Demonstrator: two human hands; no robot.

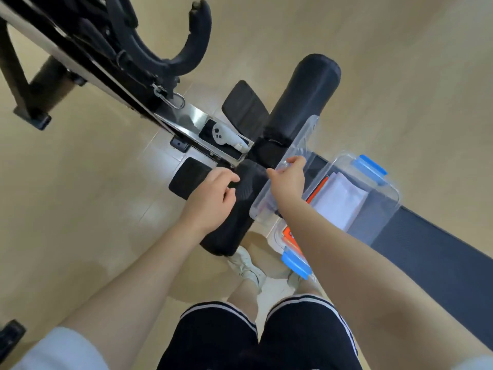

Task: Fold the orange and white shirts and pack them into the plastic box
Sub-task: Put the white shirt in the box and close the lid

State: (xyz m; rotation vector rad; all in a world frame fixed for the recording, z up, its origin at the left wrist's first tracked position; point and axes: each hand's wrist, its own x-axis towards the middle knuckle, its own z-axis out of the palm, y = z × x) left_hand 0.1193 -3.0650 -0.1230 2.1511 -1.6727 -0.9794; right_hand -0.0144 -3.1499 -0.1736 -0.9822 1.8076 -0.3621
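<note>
Head view. The plastic box (378, 209) sits on a dark padded bench (426, 249), with blue latches (369, 166) at its far and near ends. The white shirt (338, 201) lies folded inside it, and the orange shirt (317, 188) shows as a strip along the box wall beside it, apparently underneath the white one. Both garments are already packed.

The right hand (289, 177) grips the clear lid (288, 166) at its edge, fingers curled over the rim, and holds the lid tilted above the left side of the box. The left hand (213, 198) hovers over the black foam roller (240, 204) with fingers loosely curled; it appears to hold nothing, though motion blur leaves this uncertain.

Handling notes:
- The lid is judged light, thin and slightly flexible, with a smooth surface that may slip. Take hold at two opposite edges to keep it level.
- The box is judged rigid and light with this load. Steady it at a wall while seating the lid.
- The shirts are soft and compress easily, so they should not obstruct closure.
- Press each latch down only once the lid sits flat.
</note>
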